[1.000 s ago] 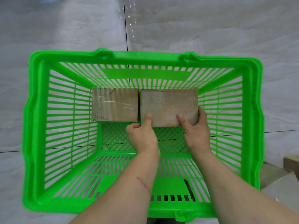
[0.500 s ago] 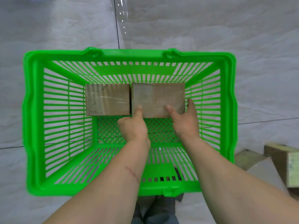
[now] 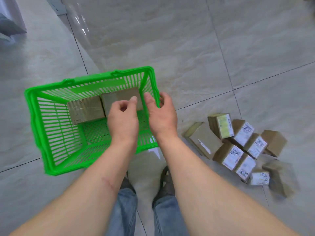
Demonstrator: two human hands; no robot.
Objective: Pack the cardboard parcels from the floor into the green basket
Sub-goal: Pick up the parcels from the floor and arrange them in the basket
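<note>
- Parcels in the green basket (image 3: 36, 116): two lie side by side along its far wall, the left parcel (image 3: 85, 111) touching the right parcel (image 3: 119, 97).
- My left hand (image 3: 123, 119) hangs over the basket, fingers loosely curled, thumb near the forefinger, holding nothing.
- My right hand (image 3: 161, 113) hangs above the basket's right rim, fingers loosely bent and a little apart, also empty.
- On the tiled floor (image 3: 187, 48) to my right sits a loose heap of cardboard parcels (image 3: 238, 147), several showing white labels, well apart from the basket.
- My jeans (image 3: 126, 213) and shoes show below, between my forearms.
</note>
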